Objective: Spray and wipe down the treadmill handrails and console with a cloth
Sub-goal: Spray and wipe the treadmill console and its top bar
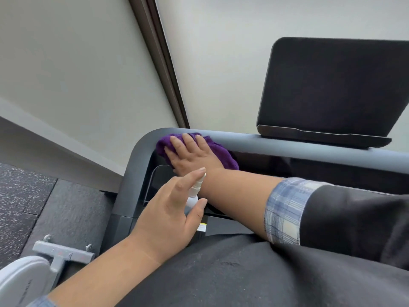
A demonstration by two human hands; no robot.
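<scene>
A person's right hand [190,154] presses a purple cloth [219,151], soft and likely best held flat-palmed, onto the handrail [265,142] at ten o'clock from the console [332,89], while the left hand [170,209] grips a light spray bottle [194,193].

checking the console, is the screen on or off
Off, it seems: the screen is uniformly dark, with nothing lit on it.

The purple cloth [223,151] looks soft and fuzzy, the grey handrail [276,144] smooth and matt, the dark screen [327,87] flat and dull, the little spray bottle [194,193] shiny white plastic, and the floor [20,196] rough and speckled.
</scene>
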